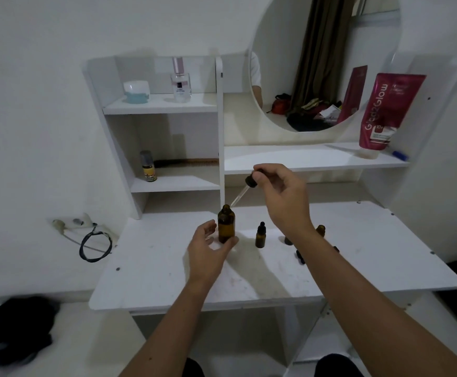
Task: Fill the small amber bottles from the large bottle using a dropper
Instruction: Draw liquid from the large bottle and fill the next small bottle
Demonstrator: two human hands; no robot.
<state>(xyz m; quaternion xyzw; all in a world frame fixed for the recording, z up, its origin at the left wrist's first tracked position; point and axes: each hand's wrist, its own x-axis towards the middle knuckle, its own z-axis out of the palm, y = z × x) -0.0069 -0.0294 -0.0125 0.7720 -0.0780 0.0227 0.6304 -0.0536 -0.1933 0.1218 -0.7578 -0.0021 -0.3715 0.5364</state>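
The large bottle [226,223] stands upright and uncapped on the white bench [167,268], near its middle. The left hand [209,247] is beside it with fingers relaxed and half spread; the thumb seems to touch the base of the bottle, but the hand does not grip it. The right hand [283,197] is above the bench and pinches the black rubber top of the dropper [245,189] between thumb and fingers. The glass tube of the dropper is tilted, and its tip is just beside the bottle's mouth. To the right stands a small capped bottle [260,235], and another small open bottle [320,230] shows behind the right wrist.
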